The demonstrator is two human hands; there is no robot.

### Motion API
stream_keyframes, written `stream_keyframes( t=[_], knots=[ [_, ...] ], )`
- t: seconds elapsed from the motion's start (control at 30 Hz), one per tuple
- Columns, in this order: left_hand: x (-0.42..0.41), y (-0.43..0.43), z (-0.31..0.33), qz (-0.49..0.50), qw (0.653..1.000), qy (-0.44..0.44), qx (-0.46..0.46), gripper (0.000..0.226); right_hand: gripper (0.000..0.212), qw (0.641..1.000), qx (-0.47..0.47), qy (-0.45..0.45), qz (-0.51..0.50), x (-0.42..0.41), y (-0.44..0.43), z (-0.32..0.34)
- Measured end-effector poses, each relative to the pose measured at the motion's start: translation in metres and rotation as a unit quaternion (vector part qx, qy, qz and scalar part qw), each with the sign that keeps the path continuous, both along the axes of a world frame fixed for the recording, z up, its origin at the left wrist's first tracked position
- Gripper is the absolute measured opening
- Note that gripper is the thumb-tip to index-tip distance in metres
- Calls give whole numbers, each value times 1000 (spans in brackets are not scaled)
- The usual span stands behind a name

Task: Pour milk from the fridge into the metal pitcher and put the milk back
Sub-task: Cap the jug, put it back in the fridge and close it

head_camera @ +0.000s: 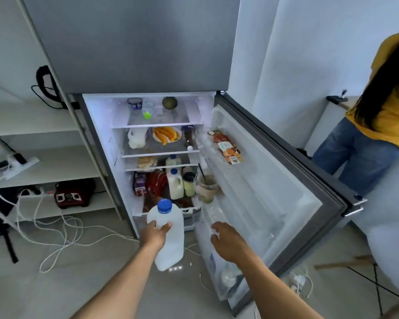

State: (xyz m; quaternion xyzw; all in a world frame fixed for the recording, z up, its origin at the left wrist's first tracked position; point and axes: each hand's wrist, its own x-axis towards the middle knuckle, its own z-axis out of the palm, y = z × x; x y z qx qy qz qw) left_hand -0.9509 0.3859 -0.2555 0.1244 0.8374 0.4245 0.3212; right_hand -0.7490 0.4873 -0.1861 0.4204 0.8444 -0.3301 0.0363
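My left hand (156, 234) reaches forward on a straight arm and grips the milk jug (171, 240) by its upper side, thumb on the right and fingers wrapped round the left. The jug is white with a blue cap (164, 206) and hangs nearly upright, just in front of the fridge (134, 42), low before its open compartment.

My right hand (228, 242) is stretched out palm down at the lower shelf of the fridge door (274, 180), which stands swung open to the right. Its fingertips bend over the shelf's edge; I cannot tell whether they hold anything.

Deeper inside the fridge a second jug (175, 184) with a blue cap stands on the bottom shelf. Higher up is a plate (167, 134) of yellow food. To the right of the fridge, beyond the door, stands a person in a yellow top (389, 100).
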Motion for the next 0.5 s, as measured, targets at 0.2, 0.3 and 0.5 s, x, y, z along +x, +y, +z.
stream_keyframes(
  t=[0.2,0.3,0.5],
  knots=[
    [-37,8,-61,4,998,-56,-25,52,47,990,-26,-125,-53,-45,50,-45],
    [-51,32,-93,-5,996,-88,-31,43,50,984,-29,-164,-62,-80,71,-64],
    [-49,95,-143,-21,990,-136,-9,37,48,971,16,-214,-103,-101,105,-96]
  ],
)
